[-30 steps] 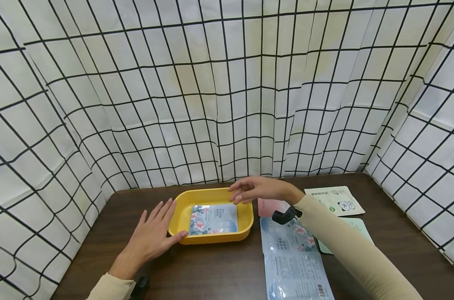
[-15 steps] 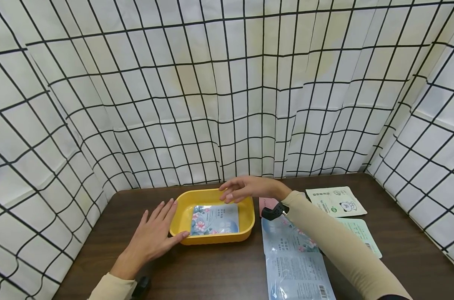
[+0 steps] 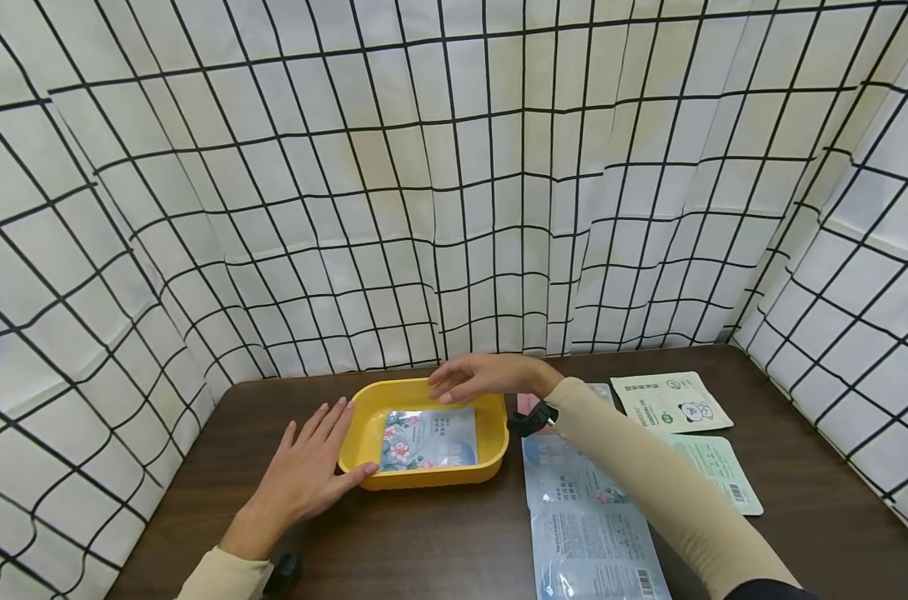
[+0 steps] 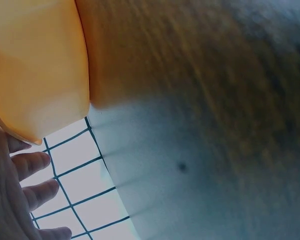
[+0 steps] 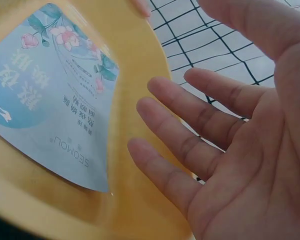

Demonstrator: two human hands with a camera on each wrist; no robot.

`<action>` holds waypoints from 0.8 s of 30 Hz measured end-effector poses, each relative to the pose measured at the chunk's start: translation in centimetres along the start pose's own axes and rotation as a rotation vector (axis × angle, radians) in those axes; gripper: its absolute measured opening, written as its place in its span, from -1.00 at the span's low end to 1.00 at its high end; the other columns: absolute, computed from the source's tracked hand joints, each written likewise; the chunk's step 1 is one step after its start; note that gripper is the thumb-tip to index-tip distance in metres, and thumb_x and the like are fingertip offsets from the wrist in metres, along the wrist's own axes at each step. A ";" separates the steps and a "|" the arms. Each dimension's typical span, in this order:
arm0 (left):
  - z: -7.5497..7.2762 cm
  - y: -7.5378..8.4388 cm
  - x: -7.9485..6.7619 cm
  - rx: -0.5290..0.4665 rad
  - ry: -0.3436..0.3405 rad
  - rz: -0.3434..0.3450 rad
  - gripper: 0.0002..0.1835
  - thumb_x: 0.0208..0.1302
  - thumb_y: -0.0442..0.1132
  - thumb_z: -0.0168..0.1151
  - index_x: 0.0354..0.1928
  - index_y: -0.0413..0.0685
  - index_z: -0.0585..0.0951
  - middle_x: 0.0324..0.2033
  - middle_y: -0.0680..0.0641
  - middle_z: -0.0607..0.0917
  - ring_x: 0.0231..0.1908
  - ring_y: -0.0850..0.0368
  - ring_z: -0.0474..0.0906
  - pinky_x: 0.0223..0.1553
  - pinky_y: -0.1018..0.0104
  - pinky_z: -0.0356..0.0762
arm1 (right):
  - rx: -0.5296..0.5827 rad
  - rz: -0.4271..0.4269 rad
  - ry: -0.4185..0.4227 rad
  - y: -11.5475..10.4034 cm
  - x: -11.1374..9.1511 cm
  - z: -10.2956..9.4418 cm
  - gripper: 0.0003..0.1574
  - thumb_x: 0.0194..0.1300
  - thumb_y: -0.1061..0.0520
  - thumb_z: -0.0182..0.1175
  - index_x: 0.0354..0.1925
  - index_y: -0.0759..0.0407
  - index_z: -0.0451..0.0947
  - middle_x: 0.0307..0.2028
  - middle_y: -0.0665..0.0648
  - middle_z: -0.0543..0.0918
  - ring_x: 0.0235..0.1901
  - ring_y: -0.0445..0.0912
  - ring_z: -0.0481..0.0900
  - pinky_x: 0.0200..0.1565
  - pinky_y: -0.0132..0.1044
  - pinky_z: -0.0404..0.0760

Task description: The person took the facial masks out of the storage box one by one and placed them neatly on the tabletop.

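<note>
A yellow plastic tray [image 3: 423, 479] stands on the dark wooden table, and a blue floral face mask packet [image 3: 429, 437] lies flat inside it. My left hand [image 3: 303, 471] rests at the tray's left side, fingers straight and spread, thumb along the near left corner. Over the tray's far right part hovers my right hand [image 3: 491, 377], its fingers loosely bent and holding nothing. In the right wrist view that hand's palm [image 5: 255, 165] faces the tray, apart from the packet [image 5: 55, 95]. The left wrist view shows the tray's outer wall [image 4: 40, 65] beside my left fingers [image 4: 32, 165].
Right of the tray lie two blue packets, one nearer [image 3: 596, 542] and one partly under my right arm. A pink packet [image 3: 529, 403] is mostly hidden there. Farther right are a cream packet [image 3: 671, 402] and a green packet [image 3: 712, 471]. Grid-patterned curtains [image 3: 454, 208] enclose the table.
My right hand has moved left over the tray, a little farther in. The left hand, tray and packets have stayed in place.
</note>
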State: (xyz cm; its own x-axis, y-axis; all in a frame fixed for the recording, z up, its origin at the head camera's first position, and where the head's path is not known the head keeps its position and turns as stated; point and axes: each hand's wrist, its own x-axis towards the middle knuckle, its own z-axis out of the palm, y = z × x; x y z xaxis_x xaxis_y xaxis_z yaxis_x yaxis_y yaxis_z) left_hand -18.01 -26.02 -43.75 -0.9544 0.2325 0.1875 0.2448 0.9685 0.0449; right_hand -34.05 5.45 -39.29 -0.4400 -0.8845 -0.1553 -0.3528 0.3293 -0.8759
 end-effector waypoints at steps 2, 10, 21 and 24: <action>0.0 0.0 0.0 0.003 -0.001 -0.002 0.10 0.26 0.54 -0.04 0.58 -0.12 0.16 0.56 -0.19 0.20 0.50 -0.29 0.13 0.37 -0.51 0.03 | -0.013 0.003 -0.006 0.0 0.3 0.1 -0.27 0.44 -0.10 0.22 0.43 0.15 0.35 0.33 0.09 0.56 0.25 -0.18 0.54 0.30 -0.19 0.50; 0.1 0.0 -0.1 -0.002 -0.005 -0.002 0.10 0.26 0.55 -0.04 0.58 -0.13 0.15 0.55 -0.19 0.20 0.51 -0.27 0.12 0.38 -0.50 0.00 | -0.055 0.027 -0.022 0.1 1.4 0.6 -0.26 0.46 -0.11 0.20 0.44 0.18 0.34 0.33 0.08 0.56 0.27 -0.19 0.52 0.36 -0.16 0.42; 0.0 -0.1 0.0 -0.007 -0.011 -0.007 0.09 0.26 0.51 0.01 0.58 -0.13 0.15 0.56 -0.19 0.18 0.51 -0.29 0.12 0.38 -0.51 0.00 | -0.117 0.124 -0.055 -0.1 1.9 1.1 -0.24 0.43 -0.22 0.18 0.44 0.05 0.37 0.33 -0.05 0.53 0.30 -0.16 0.46 0.41 -0.02 0.34; 0.0 -0.1 -0.1 -0.006 -0.013 -0.007 0.09 0.26 0.51 0.01 0.58 -0.12 0.15 0.56 -0.19 0.18 0.51 -0.29 0.12 0.38 -0.51 0.01 | -0.116 0.142 -0.058 -0.3 1.9 1.2 -0.26 0.42 -0.22 0.18 0.43 0.05 0.39 0.29 -0.07 0.55 0.27 -0.16 0.48 0.40 -0.01 0.36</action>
State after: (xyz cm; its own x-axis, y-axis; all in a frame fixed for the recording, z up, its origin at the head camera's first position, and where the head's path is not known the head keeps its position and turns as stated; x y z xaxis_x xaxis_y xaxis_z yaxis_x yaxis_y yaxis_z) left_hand -17.97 -26.09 -43.73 -0.9580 0.2272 0.1749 0.2394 0.9695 0.0518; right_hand -33.82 3.31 -39.90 -0.4445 -0.8431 -0.3026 -0.3849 0.4848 -0.7854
